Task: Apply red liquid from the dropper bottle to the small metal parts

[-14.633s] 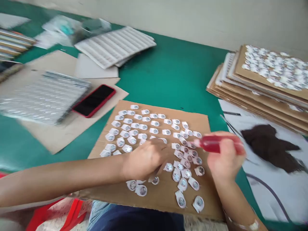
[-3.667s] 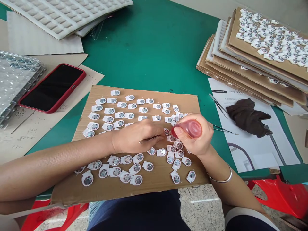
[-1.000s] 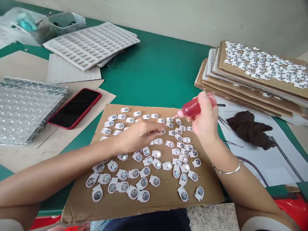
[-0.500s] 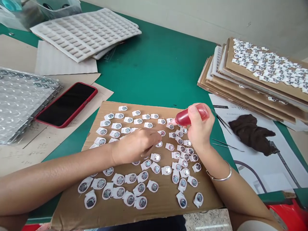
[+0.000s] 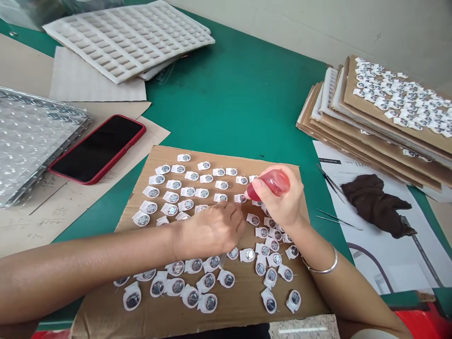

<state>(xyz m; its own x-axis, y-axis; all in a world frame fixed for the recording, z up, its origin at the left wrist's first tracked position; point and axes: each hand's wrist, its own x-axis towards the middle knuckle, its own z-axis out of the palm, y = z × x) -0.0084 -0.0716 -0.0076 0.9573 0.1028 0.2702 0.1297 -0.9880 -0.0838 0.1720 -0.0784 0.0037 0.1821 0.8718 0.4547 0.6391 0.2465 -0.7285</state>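
Note:
A brown cardboard sheet (image 5: 243, 301) holds many small round metallic pieces on white tabs. My right hand (image 5: 282, 200) is wrapped round a red squeeze bottle (image 5: 273, 183), whose tip points down-left at a white-tabbed piece (image 5: 240, 198) near the sheet's upper middle. My left hand (image 5: 221, 226) is closed low over the middle of the sheet, just below that piece, and covers several others. A thin pale item shows beneath its fingers, too blurred to make out.
A red-cased phone (image 5: 97, 148) and a clear bubbled tray (image 5: 31, 141) lie at left. White gridded trays (image 5: 130, 40) sit behind. At right are stacked boards (image 5: 381, 127), tweezers (image 5: 339, 220) and a dark brown cloth (image 5: 376, 202) on printed paper.
My right hand has moved the bottle left and slightly down, its tip now at a different piece. My left hand has shifted down and a little right. The whole view has shifted slightly.

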